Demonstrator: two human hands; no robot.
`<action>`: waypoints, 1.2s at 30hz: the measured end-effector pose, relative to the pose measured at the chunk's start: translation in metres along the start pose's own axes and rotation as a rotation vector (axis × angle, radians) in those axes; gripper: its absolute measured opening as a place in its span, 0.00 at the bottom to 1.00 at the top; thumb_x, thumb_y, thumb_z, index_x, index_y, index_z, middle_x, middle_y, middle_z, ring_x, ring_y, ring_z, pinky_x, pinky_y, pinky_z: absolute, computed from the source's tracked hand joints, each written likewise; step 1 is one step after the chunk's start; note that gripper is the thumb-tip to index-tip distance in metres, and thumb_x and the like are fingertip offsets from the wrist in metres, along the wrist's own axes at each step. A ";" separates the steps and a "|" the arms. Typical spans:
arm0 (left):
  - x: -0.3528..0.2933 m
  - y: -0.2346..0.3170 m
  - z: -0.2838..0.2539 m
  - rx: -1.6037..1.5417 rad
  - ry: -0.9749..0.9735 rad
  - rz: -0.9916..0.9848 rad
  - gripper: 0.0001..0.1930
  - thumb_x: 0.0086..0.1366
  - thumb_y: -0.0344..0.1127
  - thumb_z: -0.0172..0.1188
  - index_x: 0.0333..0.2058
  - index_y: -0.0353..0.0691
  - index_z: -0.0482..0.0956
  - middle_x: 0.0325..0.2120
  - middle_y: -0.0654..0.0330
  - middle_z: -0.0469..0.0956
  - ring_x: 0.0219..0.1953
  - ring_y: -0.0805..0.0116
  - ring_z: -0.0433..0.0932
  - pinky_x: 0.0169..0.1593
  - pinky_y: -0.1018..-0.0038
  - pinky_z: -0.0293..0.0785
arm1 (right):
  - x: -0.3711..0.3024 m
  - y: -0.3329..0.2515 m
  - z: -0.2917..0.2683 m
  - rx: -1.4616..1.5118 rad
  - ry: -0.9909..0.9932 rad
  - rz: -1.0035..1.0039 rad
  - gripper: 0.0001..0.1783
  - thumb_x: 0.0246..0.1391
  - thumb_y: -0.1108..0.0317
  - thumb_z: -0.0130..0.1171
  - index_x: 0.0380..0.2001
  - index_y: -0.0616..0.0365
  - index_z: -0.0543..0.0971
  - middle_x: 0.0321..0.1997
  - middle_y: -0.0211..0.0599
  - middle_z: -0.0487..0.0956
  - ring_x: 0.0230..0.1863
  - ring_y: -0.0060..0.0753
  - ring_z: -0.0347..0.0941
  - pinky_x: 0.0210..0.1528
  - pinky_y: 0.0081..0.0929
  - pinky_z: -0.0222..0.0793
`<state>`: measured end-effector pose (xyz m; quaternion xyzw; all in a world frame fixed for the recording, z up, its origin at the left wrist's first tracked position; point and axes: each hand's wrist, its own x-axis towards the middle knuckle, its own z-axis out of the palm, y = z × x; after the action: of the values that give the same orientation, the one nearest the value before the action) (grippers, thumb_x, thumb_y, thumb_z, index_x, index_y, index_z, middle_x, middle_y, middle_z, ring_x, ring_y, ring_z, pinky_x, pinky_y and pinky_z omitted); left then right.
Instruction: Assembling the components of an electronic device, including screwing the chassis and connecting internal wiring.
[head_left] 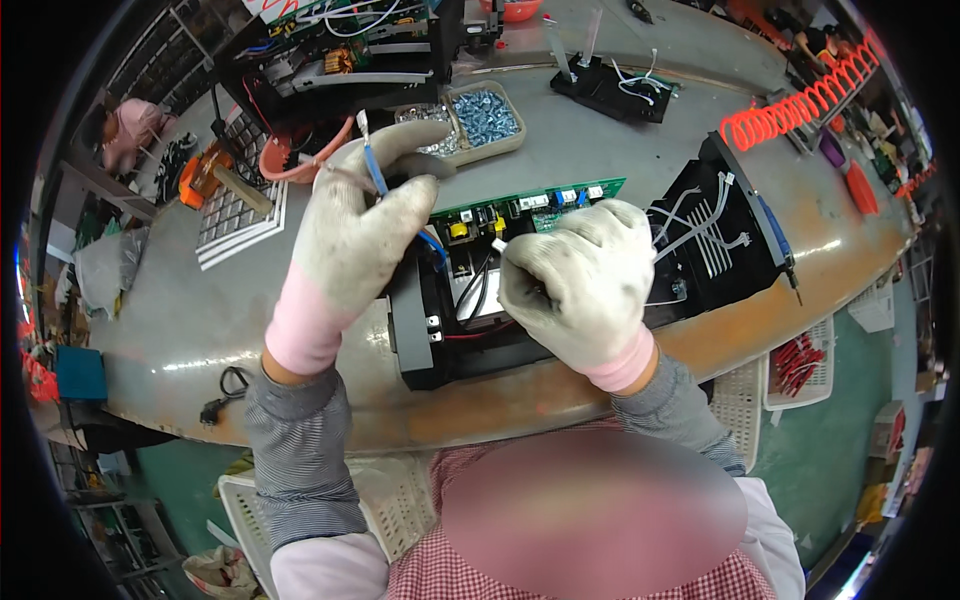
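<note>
My left hand [362, 215], in a white glove with a pink cuff, has its fingers curled round a blue wire [374, 168] with a white end sticking up. More blue wire shows below this hand, beside the black housing [408, 325]. My right hand [585, 285], gloved alike, is closed over the middle of the housing. A small white connector [499, 244] pokes out at its fingertips; the rest of what it holds is hidden. Behind the hands, a green circuit board [610, 187] with white sockets and yellow parts stands along the housing. Black and red wires lie inside.
A tray of screws [487, 117] and an orange bowl [290, 160] stand beyond my left hand. Right of the housing lies a black panel with white cables [715, 235], with a blue screwdriver [775, 235] at its edge. A red coiled hose [800, 105] hangs at the far right.
</note>
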<state>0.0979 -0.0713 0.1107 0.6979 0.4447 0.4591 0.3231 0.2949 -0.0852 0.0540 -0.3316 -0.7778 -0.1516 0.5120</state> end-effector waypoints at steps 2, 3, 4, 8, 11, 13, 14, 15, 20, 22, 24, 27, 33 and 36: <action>0.002 0.002 -0.006 -0.091 -0.021 -0.052 0.21 0.59 0.36 0.54 0.49 0.31 0.78 0.37 0.57 0.82 0.39 0.69 0.79 0.47 0.73 0.73 | 0.001 0.000 0.010 -0.023 0.014 -0.038 0.12 0.27 0.76 0.64 0.18 0.48 0.74 0.19 0.25 0.68 0.24 0.30 0.69 0.37 0.33 0.66; 0.005 0.006 -0.007 0.032 -0.075 -0.092 0.21 0.60 0.35 0.54 0.51 0.33 0.77 0.36 0.59 0.82 0.40 0.72 0.78 0.48 0.76 0.72 | 0.001 0.001 0.015 -0.046 0.043 -0.059 0.12 0.27 0.75 0.63 0.16 0.48 0.71 0.18 0.27 0.65 0.23 0.31 0.67 0.35 0.33 0.65; 0.006 0.006 -0.007 0.154 -0.130 -0.133 0.21 0.62 0.35 0.53 0.53 0.35 0.77 0.35 0.61 0.81 0.40 0.76 0.76 0.49 0.78 0.71 | 0.003 0.000 0.015 -0.058 0.027 -0.052 0.12 0.27 0.75 0.63 0.16 0.48 0.71 0.17 0.26 0.65 0.23 0.31 0.68 0.35 0.33 0.65; 0.001 -0.003 -0.004 -0.081 -0.098 -0.190 0.21 0.62 0.36 0.54 0.53 0.37 0.76 0.32 0.63 0.80 0.38 0.79 0.75 0.46 0.80 0.70 | 0.006 -0.007 0.016 -0.050 -0.091 0.000 0.11 0.28 0.75 0.65 0.19 0.48 0.78 0.17 0.27 0.71 0.23 0.33 0.69 0.37 0.33 0.62; -0.001 -0.005 -0.005 -0.118 -0.113 -0.183 0.21 0.62 0.35 0.54 0.54 0.38 0.76 0.32 0.62 0.80 0.38 0.79 0.75 0.45 0.79 0.71 | 0.006 -0.008 0.021 -0.048 -0.044 -0.006 0.10 0.29 0.75 0.66 0.19 0.48 0.78 0.18 0.27 0.72 0.24 0.33 0.71 0.38 0.34 0.63; -0.001 -0.007 -0.004 -0.115 -0.101 -0.174 0.22 0.61 0.35 0.54 0.54 0.38 0.76 0.32 0.62 0.80 0.37 0.79 0.75 0.45 0.80 0.71 | 0.005 -0.005 0.025 -0.052 -0.034 -0.030 0.10 0.30 0.75 0.66 0.18 0.48 0.76 0.17 0.26 0.71 0.23 0.33 0.70 0.37 0.34 0.64; -0.001 -0.008 -0.003 -0.104 -0.088 -0.169 0.22 0.61 0.35 0.54 0.54 0.37 0.76 0.32 0.62 0.80 0.37 0.78 0.75 0.45 0.80 0.71 | 0.005 -0.003 0.026 -0.049 -0.020 -0.052 0.11 0.30 0.74 0.66 0.18 0.48 0.73 0.17 0.26 0.70 0.23 0.33 0.69 0.37 0.34 0.64; -0.001 -0.008 -0.002 -0.112 -0.081 -0.168 0.22 0.61 0.35 0.54 0.54 0.37 0.76 0.32 0.62 0.80 0.37 0.78 0.75 0.45 0.80 0.71 | 0.005 -0.004 0.026 -0.049 -0.027 -0.059 0.11 0.30 0.74 0.66 0.18 0.48 0.73 0.17 0.26 0.70 0.23 0.33 0.69 0.37 0.34 0.64; 0.001 -0.012 0.002 -0.070 -0.016 -0.056 0.21 0.60 0.35 0.54 0.51 0.36 0.78 0.31 0.63 0.79 0.34 0.79 0.74 0.41 0.79 0.72 | 0.009 -0.006 0.025 -0.106 -0.048 -0.052 0.11 0.30 0.74 0.66 0.18 0.48 0.74 0.17 0.27 0.71 0.23 0.33 0.69 0.35 0.34 0.64; 0.001 -0.008 0.001 -0.054 -0.022 -0.075 0.20 0.59 0.34 0.53 0.50 0.36 0.79 0.30 0.63 0.78 0.33 0.79 0.74 0.40 0.79 0.72 | 0.008 -0.006 0.025 -0.105 -0.055 -0.048 0.11 0.30 0.74 0.66 0.17 0.48 0.74 0.17 0.28 0.71 0.23 0.34 0.69 0.35 0.34 0.63; 0.000 -0.006 0.000 -0.033 -0.023 -0.094 0.19 0.59 0.34 0.53 0.49 0.36 0.79 0.30 0.64 0.78 0.33 0.79 0.74 0.39 0.79 0.72 | 0.009 -0.007 0.025 -0.099 -0.059 -0.045 0.11 0.30 0.74 0.66 0.17 0.48 0.74 0.17 0.29 0.70 0.23 0.35 0.69 0.34 0.35 0.63; -0.002 -0.006 0.000 -0.059 0.003 -0.104 0.19 0.58 0.34 0.54 0.48 0.36 0.80 0.30 0.64 0.77 0.33 0.79 0.74 0.39 0.79 0.72 | 0.007 -0.012 0.023 -0.131 -0.129 0.032 0.09 0.30 0.73 0.69 0.19 0.49 0.80 0.21 0.30 0.76 0.28 0.37 0.73 0.40 0.34 0.65; -0.003 -0.006 0.001 -0.063 0.009 -0.085 0.19 0.58 0.33 0.54 0.48 0.37 0.81 0.29 0.64 0.78 0.32 0.79 0.74 0.39 0.79 0.73 | 0.009 -0.014 0.026 -0.154 -0.105 0.052 0.10 0.31 0.72 0.67 0.16 0.48 0.74 0.17 0.31 0.71 0.23 0.38 0.70 0.33 0.36 0.63; -0.003 -0.008 0.000 -0.061 0.012 -0.072 0.18 0.59 0.34 0.55 0.48 0.37 0.80 0.29 0.64 0.78 0.32 0.79 0.75 0.39 0.79 0.73 | 0.008 -0.016 0.027 -0.153 -0.082 0.062 0.09 0.32 0.71 0.67 0.16 0.49 0.74 0.17 0.31 0.72 0.23 0.39 0.71 0.32 0.35 0.64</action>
<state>0.0950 -0.0706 0.1031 0.6685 0.4573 0.4645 0.3579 0.2632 -0.0785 0.0515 -0.3995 -0.7735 -0.1810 0.4574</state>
